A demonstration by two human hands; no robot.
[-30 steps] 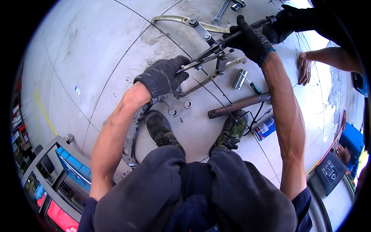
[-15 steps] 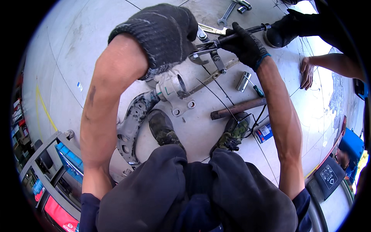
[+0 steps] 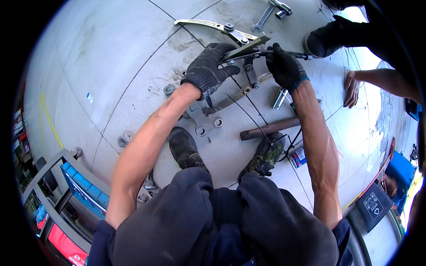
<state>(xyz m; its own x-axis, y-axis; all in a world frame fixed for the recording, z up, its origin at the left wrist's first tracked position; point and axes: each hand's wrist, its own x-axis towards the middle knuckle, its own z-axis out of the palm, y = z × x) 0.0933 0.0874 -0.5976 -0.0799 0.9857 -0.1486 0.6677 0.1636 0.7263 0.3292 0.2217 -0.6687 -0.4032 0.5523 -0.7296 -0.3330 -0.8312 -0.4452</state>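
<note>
A long-armed jaw puller with pale golden legs (image 3: 202,22) and a dark threaded rod spans both gloved hands above the floor. My left hand (image 3: 208,68), in a dark knit glove, grips a leg beside the central bracket, thumb stretched along it. My right hand (image 3: 284,66), gloved too, is closed around the rod. Another curved leg (image 3: 235,99) of the puller points down toward my feet. Below my left hand lies a grey control arm (image 3: 202,128) with holes in its end plate; my left forearm hides most of it.
A rusty pipe (image 3: 266,128) lies by my right boot with thin black cables. Near my right forearm are a chrome socket (image 3: 279,99) and a small blue box (image 3: 298,157). An open-end wrench (image 3: 262,20) lies farther away. Another person's hand (image 3: 352,88) rests on the floor at right.
My left hand has dropped away from the camera, onto the puller's leg. A long leg at the upper left is uncovered. My right hand stays on the rod, shifted slightly.
</note>
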